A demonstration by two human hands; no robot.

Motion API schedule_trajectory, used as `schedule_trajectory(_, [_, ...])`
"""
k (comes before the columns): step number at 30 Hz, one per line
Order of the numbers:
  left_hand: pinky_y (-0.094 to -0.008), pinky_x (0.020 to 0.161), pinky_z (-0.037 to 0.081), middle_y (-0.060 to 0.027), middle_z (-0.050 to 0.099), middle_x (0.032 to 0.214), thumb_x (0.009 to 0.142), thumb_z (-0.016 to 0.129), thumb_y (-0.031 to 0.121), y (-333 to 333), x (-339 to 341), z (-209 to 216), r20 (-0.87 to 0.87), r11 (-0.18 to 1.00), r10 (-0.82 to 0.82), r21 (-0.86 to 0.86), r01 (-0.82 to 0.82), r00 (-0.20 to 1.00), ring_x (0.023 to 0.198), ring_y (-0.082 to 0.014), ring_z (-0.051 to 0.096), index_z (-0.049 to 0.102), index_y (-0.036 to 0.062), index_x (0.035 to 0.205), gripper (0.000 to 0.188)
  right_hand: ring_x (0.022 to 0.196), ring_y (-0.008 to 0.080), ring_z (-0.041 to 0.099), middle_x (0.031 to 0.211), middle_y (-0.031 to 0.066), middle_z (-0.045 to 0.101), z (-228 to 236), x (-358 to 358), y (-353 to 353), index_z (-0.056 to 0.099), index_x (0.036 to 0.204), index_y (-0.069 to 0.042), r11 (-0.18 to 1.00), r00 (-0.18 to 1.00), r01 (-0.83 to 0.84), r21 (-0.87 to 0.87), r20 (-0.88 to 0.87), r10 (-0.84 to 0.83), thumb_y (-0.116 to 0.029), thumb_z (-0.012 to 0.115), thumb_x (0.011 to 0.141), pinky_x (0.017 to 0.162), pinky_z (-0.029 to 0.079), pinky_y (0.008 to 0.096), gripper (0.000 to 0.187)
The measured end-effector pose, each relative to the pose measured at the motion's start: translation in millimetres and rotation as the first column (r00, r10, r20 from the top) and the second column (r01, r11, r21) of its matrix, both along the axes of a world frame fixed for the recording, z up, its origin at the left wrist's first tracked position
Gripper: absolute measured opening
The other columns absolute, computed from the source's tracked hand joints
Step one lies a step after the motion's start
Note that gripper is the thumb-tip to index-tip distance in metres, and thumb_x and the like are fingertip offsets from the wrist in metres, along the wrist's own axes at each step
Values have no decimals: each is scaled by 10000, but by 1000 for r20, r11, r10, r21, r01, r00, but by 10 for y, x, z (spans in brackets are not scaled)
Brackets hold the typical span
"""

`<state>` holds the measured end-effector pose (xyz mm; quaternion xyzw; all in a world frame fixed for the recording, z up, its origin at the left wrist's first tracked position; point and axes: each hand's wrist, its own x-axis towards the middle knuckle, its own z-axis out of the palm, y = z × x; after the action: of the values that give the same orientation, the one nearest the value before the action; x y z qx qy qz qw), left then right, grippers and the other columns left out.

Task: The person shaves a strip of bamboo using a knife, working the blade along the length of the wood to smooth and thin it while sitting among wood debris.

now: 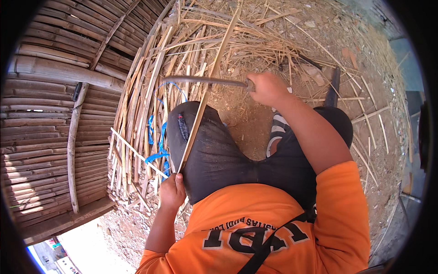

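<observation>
My left hand is closed around the near end of a long, split bamboo strip, its thumb along the top. The strip runs up over my left thigh and reaches away from me to the far edge of the view. In my right hand, out in front of my knees, is the handle of a long knife. Its dark, narrow blade points left and crosses the strip beyond my left knee. I cannot tell whether the edge touches the strip.
Many bamboo strips lie in a pile to the left, with blue plastic twine among them. A bamboo slat wall rises farther left. Thin shavings cover the dirt ahead. A dark bar-shaped object stands beyond my right knee.
</observation>
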<state>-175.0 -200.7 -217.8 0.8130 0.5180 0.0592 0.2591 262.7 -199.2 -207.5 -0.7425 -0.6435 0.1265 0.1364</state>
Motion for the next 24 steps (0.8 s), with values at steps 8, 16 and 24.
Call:
schedule_trajectory(8, [-468,598,448,-209,571,623,1061,389,412,5,-13,237,83,980,33,-199,-16,996,604,-396,588,570,-23,756,560,886,367,687,911,192,701,350,-150,45,665,1083,-91,999,999,-32,-39,41,34,-141,644,799,793,552,485,288])
schedule_trajectory(16, [-482,566,437,-225,563,611,1061,383,396,83,65,127,36,998,-32,-53,34,999,600,-443,582,572,-13,764,540,904,336,692,876,194,690,138,486,96,671,1057,-90,963,958,267,32,-121,-261,-116,664,783,800,554,470,275])
schedule_trajectory(24, [-533,588,448,-246,583,647,1032,463,357,-89,10,126,-124,974,-58,211,84,991,644,-481,585,553,15,761,445,938,366,680,967,204,697,283,-201,17,662,1092,-65,999,999,-13,-47,-35,11,-118,683,766,829,549,462,331])
